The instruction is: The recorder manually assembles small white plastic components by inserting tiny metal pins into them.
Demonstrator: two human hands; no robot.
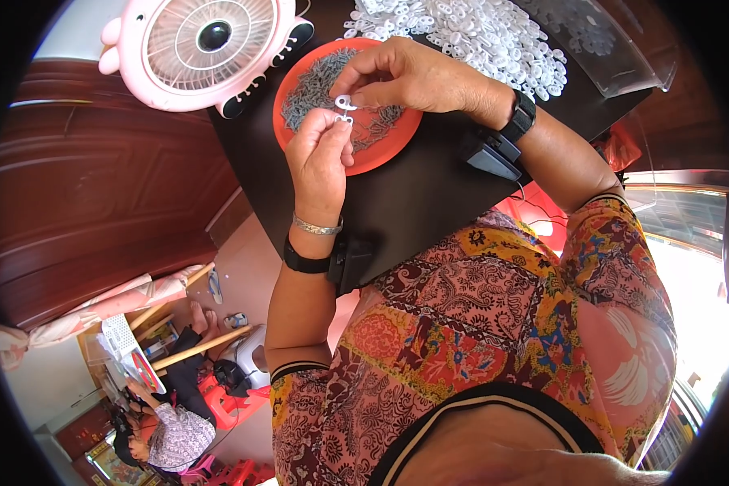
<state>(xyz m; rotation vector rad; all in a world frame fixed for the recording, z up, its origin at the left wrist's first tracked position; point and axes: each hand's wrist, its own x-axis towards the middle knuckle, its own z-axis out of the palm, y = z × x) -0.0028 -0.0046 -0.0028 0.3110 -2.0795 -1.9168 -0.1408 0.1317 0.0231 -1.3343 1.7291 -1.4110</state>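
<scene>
My left hand (319, 158) pinches a small white plastic piece (343, 120) between thumb and fingertips. Just above it, my right hand (421, 77) is closed at the fingertips on a white oval plastic piece with a hole (344, 102). The two pieces are nearly touching; whether they are joined is too small to tell. Both hands are over an orange-red round bowl (392, 156). Inside lie many thin grey pieces (309, 87), like small screws or pins, with the bowl's bottom showing between some of them.
Beyond the bowl, a heap of white oval plastic pieces (502, 44) covers the dark table (255, 158). A clear plastic bin (624, 61) is at the far right. A pink fan (211, 49) stands far left. Other people (178, 437) sit at lower left, near red stools (227, 402).
</scene>
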